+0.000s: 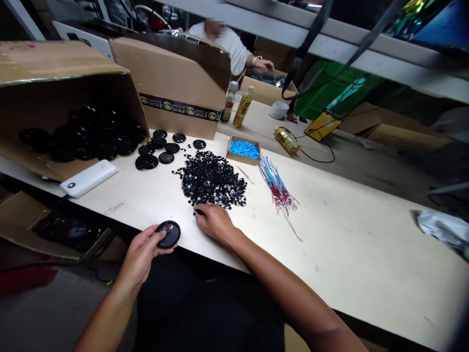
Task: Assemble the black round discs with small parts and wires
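My left hand (144, 247) grips a round black disc (169, 234) at the table's front edge, thumb on its face. Fingers pinched together, my right hand (214, 222) rests at the near edge of a pile of small black parts (212, 178); a dark piece shows at its fingertips. Behind the pile to the left lie several loose black discs (166, 157). A small cardboard tray (244, 159) of blue pieces stands behind the pile on the right. Right of it lies a bundle of red, white and blue wires (276, 186).
A large box (66, 61) of black discs and a white power bank (89, 179) are on the left. Bottles (243, 106), a white roll (278, 109) and a yellow device (322, 126) stand farther back. A person (234, 46) reaches into a box behind. Silver plastic (444, 227) lies right.
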{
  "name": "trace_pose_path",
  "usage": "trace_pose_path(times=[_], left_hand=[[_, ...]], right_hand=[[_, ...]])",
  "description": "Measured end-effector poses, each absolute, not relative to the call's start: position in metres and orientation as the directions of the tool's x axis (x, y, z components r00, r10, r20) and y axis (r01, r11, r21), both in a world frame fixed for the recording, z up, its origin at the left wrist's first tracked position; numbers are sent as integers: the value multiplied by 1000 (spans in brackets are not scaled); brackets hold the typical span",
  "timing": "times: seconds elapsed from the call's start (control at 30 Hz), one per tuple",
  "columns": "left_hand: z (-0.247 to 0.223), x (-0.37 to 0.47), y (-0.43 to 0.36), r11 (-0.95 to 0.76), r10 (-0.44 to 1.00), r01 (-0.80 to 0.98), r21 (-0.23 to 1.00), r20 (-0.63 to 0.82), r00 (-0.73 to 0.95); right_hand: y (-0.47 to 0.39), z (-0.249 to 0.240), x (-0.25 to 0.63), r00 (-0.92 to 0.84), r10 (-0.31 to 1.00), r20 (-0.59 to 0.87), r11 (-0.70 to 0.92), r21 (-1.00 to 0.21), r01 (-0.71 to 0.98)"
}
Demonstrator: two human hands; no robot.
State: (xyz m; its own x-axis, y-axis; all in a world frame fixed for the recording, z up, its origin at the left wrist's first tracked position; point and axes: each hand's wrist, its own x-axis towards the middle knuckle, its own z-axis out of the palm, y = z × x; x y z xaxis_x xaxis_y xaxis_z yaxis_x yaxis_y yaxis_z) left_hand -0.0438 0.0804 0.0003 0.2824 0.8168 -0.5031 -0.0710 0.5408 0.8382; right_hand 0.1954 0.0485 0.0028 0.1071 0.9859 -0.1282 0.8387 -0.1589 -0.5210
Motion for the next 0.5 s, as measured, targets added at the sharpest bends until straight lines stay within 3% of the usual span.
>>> trace_pose_path(times=[0.27,0.5], left_hand=[[2,-45,79,525,800,-23,851,-484,354],[-6,-32,114,331,891,-29,943,-302,339]], right_hand=[[49,10,237,213,975,-65,-221,-403,888],[89,26,218,165,986,31,-146,-328,933]])
